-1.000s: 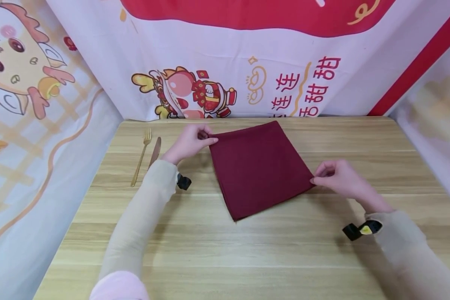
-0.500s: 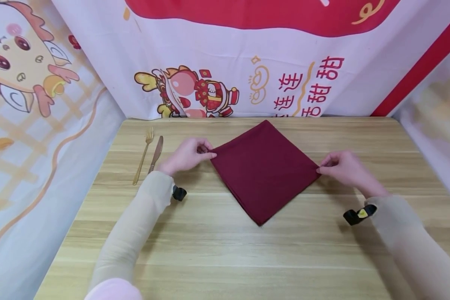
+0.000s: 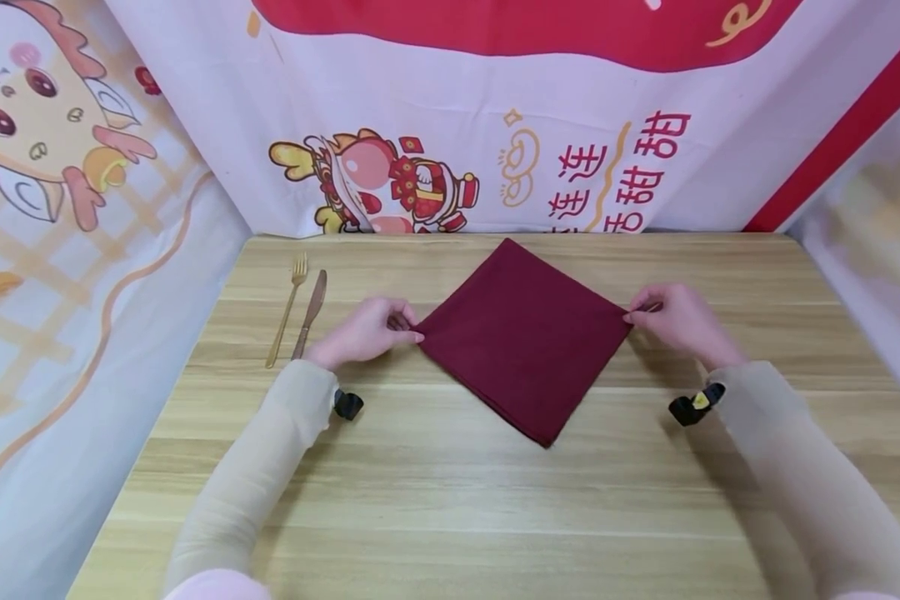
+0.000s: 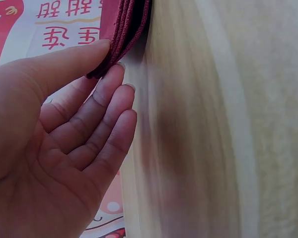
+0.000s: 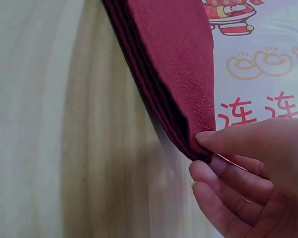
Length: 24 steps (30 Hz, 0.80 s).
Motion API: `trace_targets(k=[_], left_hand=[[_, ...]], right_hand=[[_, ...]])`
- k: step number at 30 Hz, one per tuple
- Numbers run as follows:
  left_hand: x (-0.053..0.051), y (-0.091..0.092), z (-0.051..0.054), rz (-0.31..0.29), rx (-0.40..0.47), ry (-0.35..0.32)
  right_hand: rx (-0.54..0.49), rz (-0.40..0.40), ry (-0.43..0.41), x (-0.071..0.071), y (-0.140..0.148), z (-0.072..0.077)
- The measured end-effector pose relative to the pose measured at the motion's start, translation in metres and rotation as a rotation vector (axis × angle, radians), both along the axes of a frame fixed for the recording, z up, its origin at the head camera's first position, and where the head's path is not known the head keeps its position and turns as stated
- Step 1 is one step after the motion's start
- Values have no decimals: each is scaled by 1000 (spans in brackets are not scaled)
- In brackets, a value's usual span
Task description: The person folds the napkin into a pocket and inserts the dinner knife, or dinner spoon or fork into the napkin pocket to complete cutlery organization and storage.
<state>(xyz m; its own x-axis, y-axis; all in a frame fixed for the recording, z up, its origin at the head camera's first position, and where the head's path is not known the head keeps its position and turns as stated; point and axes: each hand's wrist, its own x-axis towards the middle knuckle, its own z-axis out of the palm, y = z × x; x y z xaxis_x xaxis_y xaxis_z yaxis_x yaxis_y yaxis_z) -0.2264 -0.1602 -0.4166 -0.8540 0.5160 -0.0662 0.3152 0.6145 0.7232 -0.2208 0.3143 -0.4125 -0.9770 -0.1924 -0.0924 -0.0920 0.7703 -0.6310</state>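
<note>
Left grip (image 3: pixel 366 332) and right grip (image 3: pixel 681 320): cloth (image 3: pixel 527 343) is pinched at opposite corners, already folded square, not yet released.

Left arm (image 3: pixel 247 475): extended forward from lower left, angled inward, clad in a beige sleeve (image 3: pixel 281 425). Left hand (image 3: pixel 367 329): held in a pinch; left thumb (image 4: pixel 69 64) laid straight, other left fingers (image 4: pixel 114 141) loosely bent. Right arm (image 3: pixel 802 475): extended forward from lower right, angled inward, likewise sleeved. Right hand (image 3: pixel 678 321): pinched between right thumb (image 5: pixel 248 139) and right fingers (image 5: pixel 218 208). Hands held well apart.
</note>
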Motion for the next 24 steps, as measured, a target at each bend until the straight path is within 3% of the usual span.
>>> trace_targets(k=[14, 24], left_hand=[[20, 2, 3, -20, -17, -6], [40, 8, -3, -28, 51, -47]], right_hand=[[12, -54, 183, -39, -23, -6], [0, -73, 234, -60, -37, -12]])
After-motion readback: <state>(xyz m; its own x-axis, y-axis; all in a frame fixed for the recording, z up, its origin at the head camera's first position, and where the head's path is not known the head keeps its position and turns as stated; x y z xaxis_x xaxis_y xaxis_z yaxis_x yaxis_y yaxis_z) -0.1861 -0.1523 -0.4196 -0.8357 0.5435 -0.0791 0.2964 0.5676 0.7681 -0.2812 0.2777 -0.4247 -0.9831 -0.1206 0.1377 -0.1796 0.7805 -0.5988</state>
